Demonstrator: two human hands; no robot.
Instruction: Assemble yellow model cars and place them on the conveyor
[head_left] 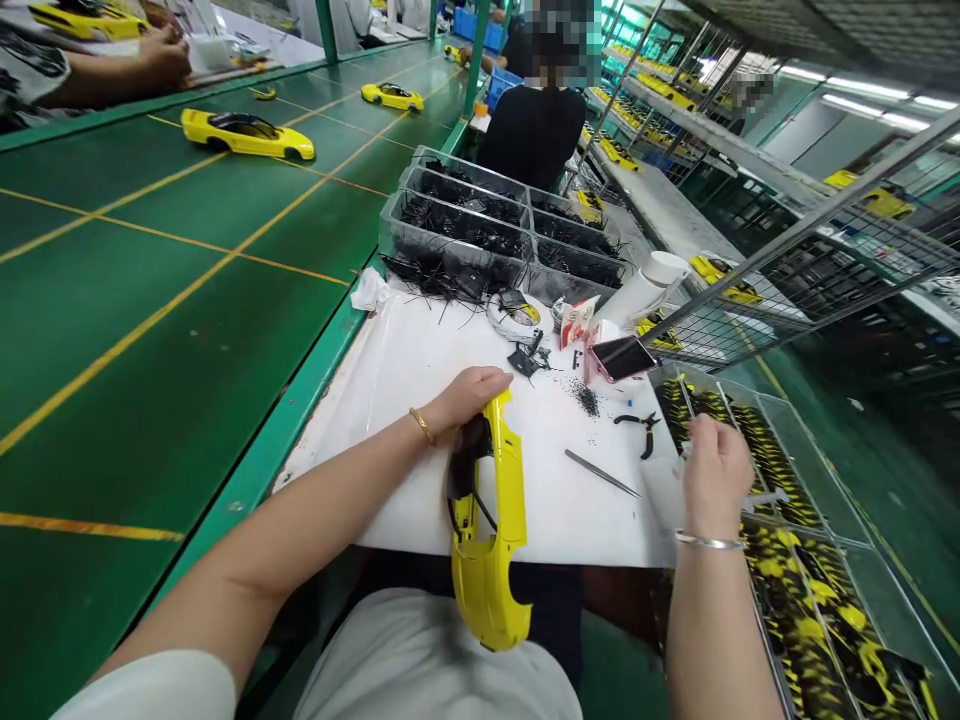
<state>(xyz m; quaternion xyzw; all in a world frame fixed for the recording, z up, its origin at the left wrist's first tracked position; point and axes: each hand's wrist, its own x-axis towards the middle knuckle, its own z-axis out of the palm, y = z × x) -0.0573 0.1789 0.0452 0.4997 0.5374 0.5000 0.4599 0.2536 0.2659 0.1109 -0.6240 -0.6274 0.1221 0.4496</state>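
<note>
Your left hand (471, 398) grips the yellow car body (513, 490) over the table (551, 525) edge, dark window (471, 450) seemingly fitted, wheel arch (507, 585) bare, while your right hand (718, 470) curls beside the parts tray (826, 472), contents unclear.

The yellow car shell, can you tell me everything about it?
The yellow car shell is glossy and looks like plastic, with a dark part along one side, an open window gap and a wheel-less cutout. The left hand grips its far end. It's tipped sideways, its near end past the edge of the white tabletop. Whether they touch is unclear.
</note>
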